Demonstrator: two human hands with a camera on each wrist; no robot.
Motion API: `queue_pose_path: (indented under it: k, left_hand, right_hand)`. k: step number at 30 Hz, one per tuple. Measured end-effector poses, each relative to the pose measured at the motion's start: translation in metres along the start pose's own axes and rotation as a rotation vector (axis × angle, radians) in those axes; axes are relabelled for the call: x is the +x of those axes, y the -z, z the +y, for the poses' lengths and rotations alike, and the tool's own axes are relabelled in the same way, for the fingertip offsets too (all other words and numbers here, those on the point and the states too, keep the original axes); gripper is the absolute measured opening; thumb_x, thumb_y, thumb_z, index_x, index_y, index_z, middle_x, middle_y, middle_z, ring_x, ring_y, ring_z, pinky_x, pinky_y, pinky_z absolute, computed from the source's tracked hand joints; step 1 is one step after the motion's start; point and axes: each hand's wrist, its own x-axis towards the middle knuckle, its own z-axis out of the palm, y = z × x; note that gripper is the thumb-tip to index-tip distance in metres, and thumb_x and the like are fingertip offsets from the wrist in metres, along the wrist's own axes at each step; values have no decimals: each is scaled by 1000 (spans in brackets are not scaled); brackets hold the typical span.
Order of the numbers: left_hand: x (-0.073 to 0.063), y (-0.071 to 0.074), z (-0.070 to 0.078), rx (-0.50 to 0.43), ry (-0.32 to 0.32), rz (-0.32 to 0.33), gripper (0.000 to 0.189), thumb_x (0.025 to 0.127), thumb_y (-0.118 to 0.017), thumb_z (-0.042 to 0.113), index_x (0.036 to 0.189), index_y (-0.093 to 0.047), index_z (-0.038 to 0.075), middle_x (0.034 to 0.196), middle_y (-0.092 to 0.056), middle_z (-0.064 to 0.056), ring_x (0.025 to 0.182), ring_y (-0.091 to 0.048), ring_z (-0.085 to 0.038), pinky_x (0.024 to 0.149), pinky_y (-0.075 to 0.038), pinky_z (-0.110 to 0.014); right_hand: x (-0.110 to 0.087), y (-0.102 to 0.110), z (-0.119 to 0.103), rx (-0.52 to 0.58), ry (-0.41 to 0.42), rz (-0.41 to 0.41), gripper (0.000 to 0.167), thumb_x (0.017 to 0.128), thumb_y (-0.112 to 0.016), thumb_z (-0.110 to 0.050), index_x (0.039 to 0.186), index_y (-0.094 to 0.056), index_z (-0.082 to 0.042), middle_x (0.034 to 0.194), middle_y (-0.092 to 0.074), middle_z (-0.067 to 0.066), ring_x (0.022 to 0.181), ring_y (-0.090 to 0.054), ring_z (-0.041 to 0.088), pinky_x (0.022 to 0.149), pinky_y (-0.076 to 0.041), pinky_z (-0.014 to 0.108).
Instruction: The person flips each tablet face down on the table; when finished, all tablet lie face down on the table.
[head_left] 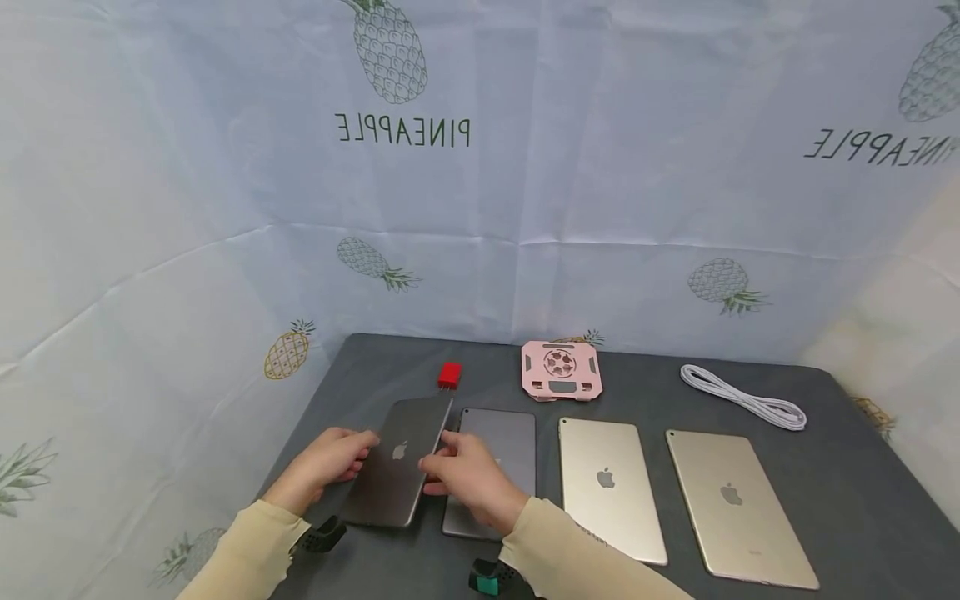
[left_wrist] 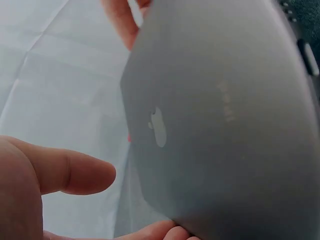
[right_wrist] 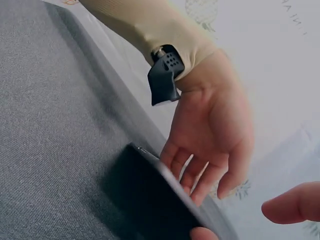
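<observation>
A dark grey tablet (head_left: pixel 401 458) is tilted up at the table's left, its apple-logo back facing me. My right hand (head_left: pixel 476 479) holds it at the right edge. In the right wrist view a right fingertip (right_wrist: pixel 204 233) meets the edge, while that thumb (right_wrist: pixel 292 204) stands apart. At the opposite side is my left hand (head_left: pixel 326 464), its thumb (left_wrist: pixel 82 172) stretched out clear of the tablet and its fingers near the lower edge. The right wrist view shows the left fingers partly hidden behind the tablet. A second grey tablet (head_left: pixel 513 450) lies beneath the right hand.
Two gold tablets, one nearer (head_left: pixel 607 467) and one farther right (head_left: pixel 738 500), lie face down. Along the back are a red plug adapter (head_left: pixel 450 375), a pink folding stand (head_left: pixel 561 371) and a coiled white cable (head_left: pixel 742 397). Printed cloth (head_left: pixel 480 192) hangs behind the dark table.
</observation>
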Motion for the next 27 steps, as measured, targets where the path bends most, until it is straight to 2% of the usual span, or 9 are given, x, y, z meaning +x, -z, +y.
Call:
queue_pose_path:
  k: [5, 11, 15, 20, 22, 27]
  left_hand:
    - [-2, 5, -3, 31, 15, 2, 41, 103, -62, 32, 118, -66, -6, 101, -62, -7, 86, -59, -17, 74, -55, -29]
    - [-3, 10, -7, 55, 8, -2, 51, 105, -60, 34, 128, -63, -11, 112, -64, -13, 93, -60, -21, 77, -54, -31]
    - [-2, 13, -9, 62, 10, 0, 53, 106, -59, 35, 130, -62, -12, 112, -64, -15, 92, -60, -22, 77, -55, -31]
    - [-1, 14, -10, 64, 4, 4, 53, 107, -56, 35, 130, -62, -13, 110, -65, -14, 92, -61, -21, 76, -55, -31]
    - [-2, 15, -10, 58, 3, 8, 50, 108, -55, 35, 127, -63, -11, 105, -63, -11, 89, -59, -20, 75, -53, -30]
    - [-2, 14, -11, 54, 11, 28, 34, 107, -55, 33, 96, -63, 3, 79, -53, 0, 71, -51, -16, 69, -47, -31]
  right_hand:
    - [5, -2, 3, 13, -38, -3, 65, 100, -66, -10, 153, -43, 19, 126, -66, 22, 107, -70, 27, 93, -66, 47]
    - [7, -7, 4, 34, -47, 14, 72, 98, -63, -12, 155, -36, 22, 141, -61, 28, 114, -63, 28, 101, -62, 51]
    - [6, -10, 4, 25, -52, 8, 75, 97, -65, -10, 158, -33, 20, 149, -55, 33, 127, -65, 38, 106, -59, 56]
    - [6, -12, 6, 13, -50, -9, 80, 95, -67, -7, 160, -29, 19, 150, -54, 37, 134, -64, 44, 109, -56, 60]
    - [6, -13, 6, 12, -53, -9, 80, 94, -67, -8, 160, -30, 18, 150, -54, 36, 134, -65, 43, 110, -55, 60]
    - [7, -14, 3, 20, -67, -14, 77, 95, -67, -10, 159, -34, 15, 154, -51, 35, 135, -64, 42, 112, -54, 61]
